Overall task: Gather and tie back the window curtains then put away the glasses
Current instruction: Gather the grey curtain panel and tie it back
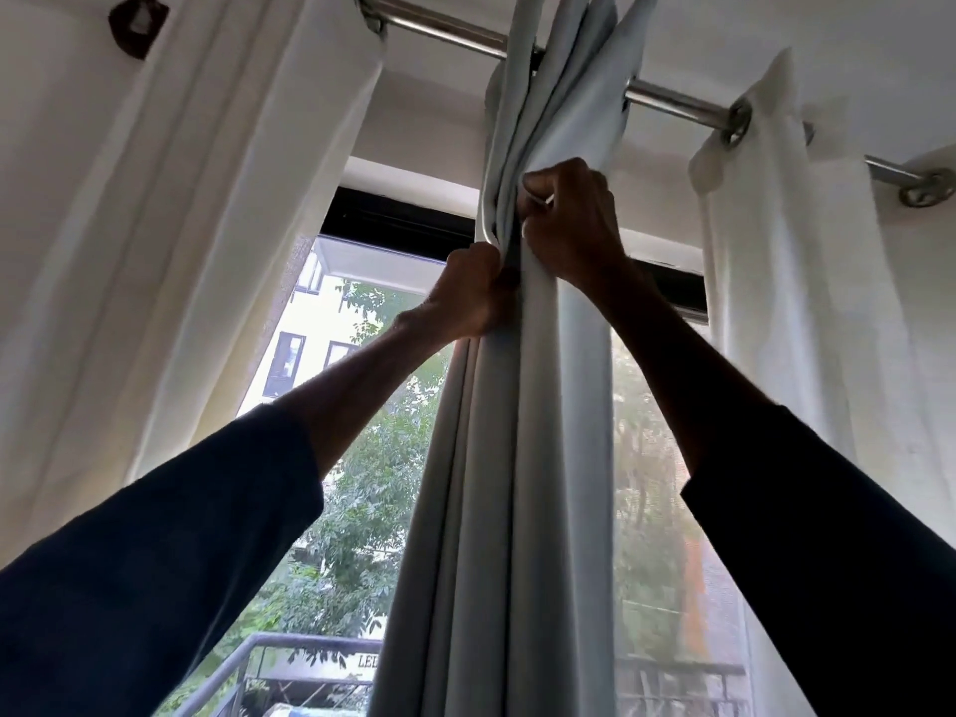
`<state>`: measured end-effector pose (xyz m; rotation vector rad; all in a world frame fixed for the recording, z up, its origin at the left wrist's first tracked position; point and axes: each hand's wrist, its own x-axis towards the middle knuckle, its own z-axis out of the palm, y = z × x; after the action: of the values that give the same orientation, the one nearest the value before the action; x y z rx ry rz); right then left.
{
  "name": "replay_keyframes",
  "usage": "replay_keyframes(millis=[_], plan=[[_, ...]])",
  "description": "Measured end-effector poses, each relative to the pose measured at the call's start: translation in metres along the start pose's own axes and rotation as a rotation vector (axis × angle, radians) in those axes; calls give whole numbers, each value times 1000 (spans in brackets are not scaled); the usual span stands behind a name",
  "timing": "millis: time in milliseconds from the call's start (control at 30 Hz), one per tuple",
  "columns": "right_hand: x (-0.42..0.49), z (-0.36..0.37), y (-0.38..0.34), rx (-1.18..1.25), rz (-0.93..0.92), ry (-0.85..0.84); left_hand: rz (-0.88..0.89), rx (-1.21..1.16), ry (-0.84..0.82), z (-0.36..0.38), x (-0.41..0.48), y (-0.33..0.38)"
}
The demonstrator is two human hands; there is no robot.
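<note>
Dark-sleeved left hand (473, 295) and right hand (574, 227) grip pleated curtain (517, 483).

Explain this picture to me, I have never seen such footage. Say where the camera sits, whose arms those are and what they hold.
There is no machine here. A person wears one camera on the head, so you look along their own two arms as they reach up. The left hand and the right hand both grip the gathered grey curtain, a little below the metal rod it hangs from. White curtains hang at either side, and the window is behind them.
</note>
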<state>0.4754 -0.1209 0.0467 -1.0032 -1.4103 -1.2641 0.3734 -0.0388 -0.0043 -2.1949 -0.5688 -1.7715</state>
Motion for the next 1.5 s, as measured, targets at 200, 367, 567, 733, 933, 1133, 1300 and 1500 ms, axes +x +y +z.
replay_keyframes(millis=[200, 367, 567, 733, 933, 1133, 1300, 1500], plan=[[-19, -6, 30, -40, -23, 119, -63, -64, 5, 11, 2, 1], [-62, -9, 46, 58, 46, 143, -40, -74, 18, 18, 0, 13], [-98, -6, 40, 204, 171, 157, -39, -102, 52, 26, -8, 20], [-112, -9, 20, 343, 154, 223, 52, -76, 9, 24, -17, 24], [-120, -5, 20, 370, 192, 232, -30, -192, -51, 21, -20, 29], [-122, -9, 18, 358, 180, 240, -197, -614, -241, 18, -22, 35], [-132, -8, 15, 365, 122, 196, -315, -783, -308, 18, -24, 41], [-140, -13, 22, 357, 81, 51, -413, -494, -47, 34, -17, 44]])
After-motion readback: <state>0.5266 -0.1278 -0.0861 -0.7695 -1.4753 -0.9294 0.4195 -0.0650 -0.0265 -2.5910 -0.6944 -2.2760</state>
